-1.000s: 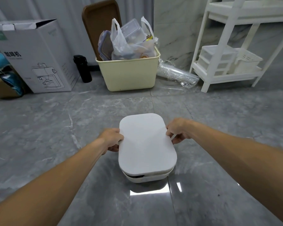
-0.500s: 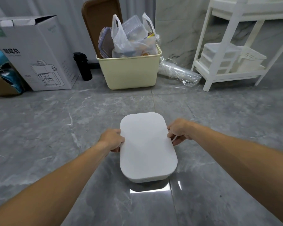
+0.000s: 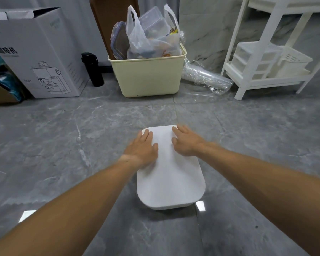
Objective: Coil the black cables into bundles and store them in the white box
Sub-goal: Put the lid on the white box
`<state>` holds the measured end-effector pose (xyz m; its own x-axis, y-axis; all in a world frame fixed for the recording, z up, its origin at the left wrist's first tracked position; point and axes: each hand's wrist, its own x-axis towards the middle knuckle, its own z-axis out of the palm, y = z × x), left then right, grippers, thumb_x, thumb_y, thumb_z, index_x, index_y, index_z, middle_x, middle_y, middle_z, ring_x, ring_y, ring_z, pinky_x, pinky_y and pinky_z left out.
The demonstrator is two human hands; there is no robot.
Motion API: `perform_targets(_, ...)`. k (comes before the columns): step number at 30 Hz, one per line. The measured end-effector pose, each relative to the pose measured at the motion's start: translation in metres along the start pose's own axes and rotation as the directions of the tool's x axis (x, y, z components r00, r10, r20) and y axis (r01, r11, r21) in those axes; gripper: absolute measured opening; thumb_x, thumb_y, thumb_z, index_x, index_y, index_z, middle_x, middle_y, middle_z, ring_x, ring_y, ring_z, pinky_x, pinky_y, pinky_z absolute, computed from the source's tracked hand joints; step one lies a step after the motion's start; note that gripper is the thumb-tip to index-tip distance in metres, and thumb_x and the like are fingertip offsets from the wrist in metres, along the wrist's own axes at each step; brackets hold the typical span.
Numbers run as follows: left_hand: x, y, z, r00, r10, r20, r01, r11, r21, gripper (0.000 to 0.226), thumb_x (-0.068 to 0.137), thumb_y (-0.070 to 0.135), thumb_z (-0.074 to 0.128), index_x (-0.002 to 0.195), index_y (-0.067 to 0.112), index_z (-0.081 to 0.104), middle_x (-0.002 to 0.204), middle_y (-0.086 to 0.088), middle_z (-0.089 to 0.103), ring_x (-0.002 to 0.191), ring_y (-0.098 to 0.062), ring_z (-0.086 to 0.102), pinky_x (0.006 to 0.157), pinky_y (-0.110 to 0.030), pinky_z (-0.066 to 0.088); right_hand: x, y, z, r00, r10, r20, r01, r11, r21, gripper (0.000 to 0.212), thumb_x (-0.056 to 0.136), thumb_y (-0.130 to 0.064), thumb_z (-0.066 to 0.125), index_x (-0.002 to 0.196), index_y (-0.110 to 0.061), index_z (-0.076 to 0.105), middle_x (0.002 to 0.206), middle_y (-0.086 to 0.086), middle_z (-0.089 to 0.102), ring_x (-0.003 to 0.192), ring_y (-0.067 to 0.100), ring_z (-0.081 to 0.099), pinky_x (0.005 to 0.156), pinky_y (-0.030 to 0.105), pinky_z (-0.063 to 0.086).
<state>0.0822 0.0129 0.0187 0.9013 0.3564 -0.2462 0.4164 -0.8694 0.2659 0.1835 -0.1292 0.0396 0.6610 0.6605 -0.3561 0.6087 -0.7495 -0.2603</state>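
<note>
Lying gray and shiny underneath everything: floor (image 3: 44, 145). Standing far back on the left: big cardboard box (image 3: 39, 52). Sitting beside that: yellow bin (image 3: 148, 76) stuffed with bags. Resting in the middle of the floor with lid on: white box (image 3: 170, 174). Pressing flat on the lid, fingers spread: left hand (image 3: 142, 150) and right hand (image 3: 187, 143).

Grey marble floor (image 3: 63, 145), white box (image 3: 170, 182), cream bin (image 3: 148, 78), cardboard carton (image 3: 44, 58)

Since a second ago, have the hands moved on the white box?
Yes. Left hand and right hand went from gripping the lid's side edges to lying flat on top.
</note>
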Motion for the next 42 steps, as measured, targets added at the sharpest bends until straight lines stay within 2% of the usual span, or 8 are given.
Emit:
perform_targets(3,0.006,0.003,0.003,1.000,-0.004,0.014,0.004,1.000,-0.009,0.055,0.105,0.035,0.025,0.154,0.011,0.019,0.166,0.000,0.007,0.152,-0.015,0.001,0.121,-0.037,0.012,0.005,-0.002,0.003,1.000,0.018,0.015,-0.017,0.999,-0.028,0.058,0.107,-0.030,0.021,0.159,-0.010,0.006,0.168,0.003,-0.004,0.154,0.017,-0.005,0.123,0.038,0.006)
perform_targets(10,0.017,0.008,-0.001,0.998,-0.052,0.044,0.055,0.996,-0.064,0.051,0.104,0.038,0.027,0.145,0.008,0.034,0.162,-0.001,0.019,0.149,-0.017,0.014,0.118,-0.038,0.022,0.013,0.005,0.003,0.999,0.023,0.049,-0.026,0.997,0.069,0.055,0.107,-0.035,0.024,0.156,-0.010,0.021,0.168,0.001,0.002,0.154,0.018,0.003,0.123,0.035,0.011)
perform_targets(14,0.010,0.007,-0.001,0.997,-0.066,0.050,0.070,0.995,-0.077,0.057,0.105,0.041,0.025,0.155,0.013,0.019,0.167,0.004,0.006,0.152,-0.015,0.005,0.120,-0.039,0.018,0.005,0.005,0.013,1.000,0.010,-0.014,-0.009,0.996,0.084,0.058,0.107,-0.038,0.025,0.157,-0.011,0.017,0.168,0.001,0.001,0.154,0.017,0.001,0.122,0.037,0.009)
perform_targets(18,-0.013,0.008,0.016,0.999,-0.022,-0.024,0.020,0.995,-0.099,0.062,0.106,0.040,0.023,0.159,0.013,0.005,0.167,0.000,-0.004,0.153,-0.016,-0.006,0.123,-0.036,0.003,-0.016,0.007,0.038,0.991,-0.023,-0.129,0.035,0.995,0.092,0.062,0.107,-0.042,0.025,0.159,-0.012,0.008,0.168,0.003,0.000,0.154,0.018,-0.004,0.123,0.036,0.002)
perform_targets(22,-0.035,0.002,0.033,0.995,0.035,-0.091,-0.040,0.997,-0.059,0.062,0.107,0.041,0.021,0.159,0.013,0.002,0.167,0.000,-0.007,0.153,-0.016,-0.010,0.123,-0.034,-0.003,-0.029,0.012,0.052,0.984,-0.050,-0.169,0.063,0.995,0.074,0.063,0.107,-0.045,0.021,0.160,-0.014,0.004,0.168,0.001,-0.005,0.154,0.015,-0.010,0.122,0.034,-0.004)
perform_targets(30,-0.044,-0.001,0.037,0.993,0.049,-0.110,-0.051,0.999,-0.014,0.061,0.107,0.042,0.019,0.158,0.013,0.002,0.167,0.000,-0.005,0.153,-0.015,-0.009,0.124,-0.033,-0.003,-0.031,0.014,0.061,0.987,-0.044,-0.153,0.055,0.996,0.064,0.063,0.107,-0.048,0.016,0.160,-0.018,0.000,0.168,-0.002,-0.009,0.153,0.012,-0.012,0.122,0.034,-0.006)
perform_targets(36,-0.051,-0.002,0.049,0.976,0.054,-0.211,-0.074,0.994,-0.086,0.064,0.105,0.046,0.021,0.159,0.017,0.002,0.166,0.005,-0.007,0.151,-0.008,-0.014,0.120,-0.027,-0.011,-0.037,0.015,0.076,0.959,-0.056,-0.278,0.070,0.997,0.042,0.067,0.105,-0.052,0.019,0.159,-0.020,-0.001,0.167,-0.005,-0.010,0.152,0.010,-0.015,0.119,0.029,-0.013)
perform_targets(42,-0.050,-0.002,0.048,0.976,0.059,-0.210,-0.078,0.993,-0.084,0.065,0.105,0.047,0.021,0.159,0.017,0.002,0.166,0.005,-0.007,0.151,-0.008,-0.014,0.121,-0.027,-0.011,-0.038,0.014,0.075,0.960,-0.059,-0.275,0.070,0.997,0.030,0.067,0.104,-0.053,0.017,0.159,-0.020,-0.003,0.167,-0.004,-0.012,0.151,0.010,-0.017,0.120,0.030,-0.015)
